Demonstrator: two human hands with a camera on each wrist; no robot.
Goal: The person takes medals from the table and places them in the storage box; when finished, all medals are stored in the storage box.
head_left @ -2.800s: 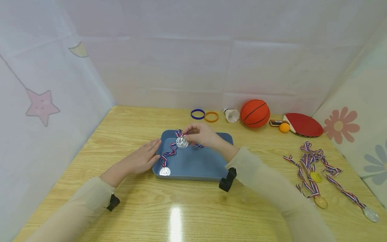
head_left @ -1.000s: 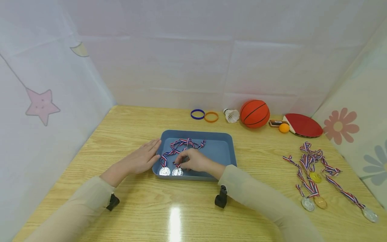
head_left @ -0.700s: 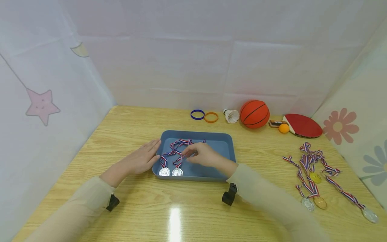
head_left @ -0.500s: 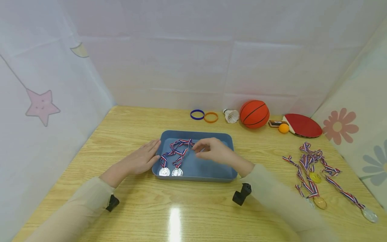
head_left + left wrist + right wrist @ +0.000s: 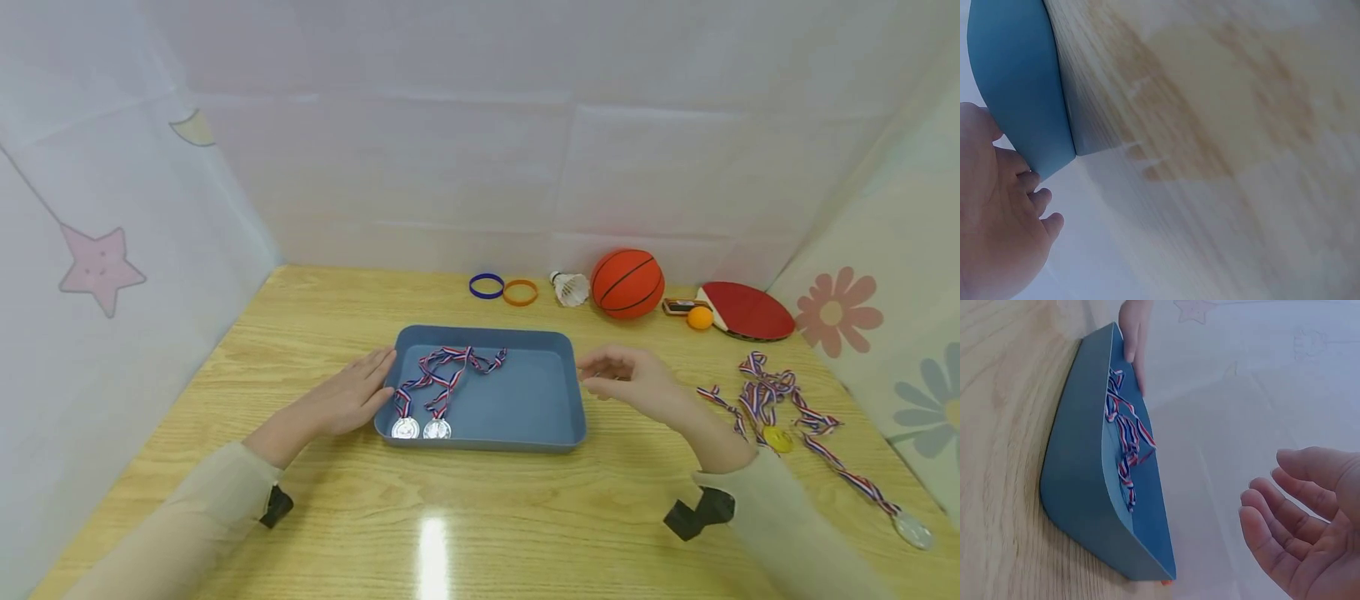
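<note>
My left hand (image 5: pixel 348 396) lies with extended fingers against the left rim of the blue-grey tray (image 5: pixel 517 404). In the left wrist view its fingers touch the tray wall (image 5: pixel 1025 81). Two silver medals lie side by side in the tray's near left corner, one at the left (image 5: pixel 406 428) and one beside it (image 5: pixel 437 429). Their striped red, white and blue ribbons (image 5: pixel 450 367) trail toward the back. My right hand (image 5: pixel 633 383) hovers just right of the tray, fingers loosely bent and holding nothing, as the right wrist view also shows.
At the right lie tangled striped ribbons (image 5: pixel 765 392) with a gold medal (image 5: pixel 777 439) and a silver medal (image 5: pixel 912 531); my right forearm covers part of them. Along the back are two wristbands (image 5: pixel 520 292), a shuttlecock (image 5: pixel 572 289), a basketball (image 5: pixel 628 283), a paddle (image 5: pixel 750 310) and an orange ball (image 5: pixel 700 317).
My right hand held a silver medal over the tray, laid it beside the other one, let go and moved right, out past the tray's edge. The left hand has stayed put.
</note>
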